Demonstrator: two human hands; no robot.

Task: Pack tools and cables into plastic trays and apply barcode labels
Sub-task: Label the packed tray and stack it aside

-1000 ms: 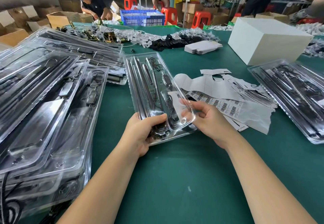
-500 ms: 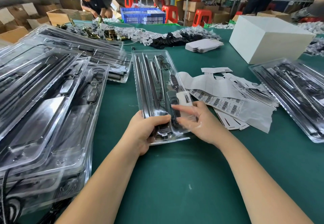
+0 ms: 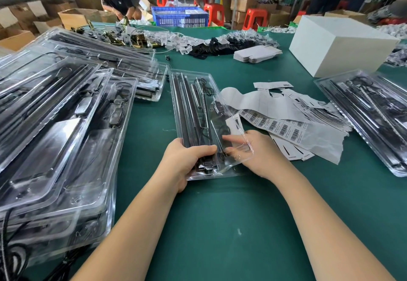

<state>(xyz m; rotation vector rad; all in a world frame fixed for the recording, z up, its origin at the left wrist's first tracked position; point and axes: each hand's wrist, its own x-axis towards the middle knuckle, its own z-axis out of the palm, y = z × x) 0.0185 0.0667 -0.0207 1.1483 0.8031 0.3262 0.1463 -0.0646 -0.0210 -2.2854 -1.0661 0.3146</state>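
A long clear plastic tray (image 3: 193,96) packed with dark rods and a black cable lies in the middle of the green table, its near end lifted. My left hand (image 3: 182,164) grips the near left corner, thumb curled over the top. My right hand (image 3: 253,148) holds the near right edge from below, fingers seen through the plastic. A white barcode label (image 3: 234,124) sticks on the tray just above those fingers. A strip of barcode labels (image 3: 275,124) on backing paper lies to the right.
Stacks of packed clear trays (image 3: 61,126) fill the left side, and more trays (image 3: 374,113) lie at the right edge. A white box (image 3: 339,43) stands at the back right. Loose white and black parts (image 3: 220,41) lie across the back. People work beyond the table.
The tray has swung round so its far end points more to the left, and its near right corner has risen. My right hand slid from the top to under the right edge.
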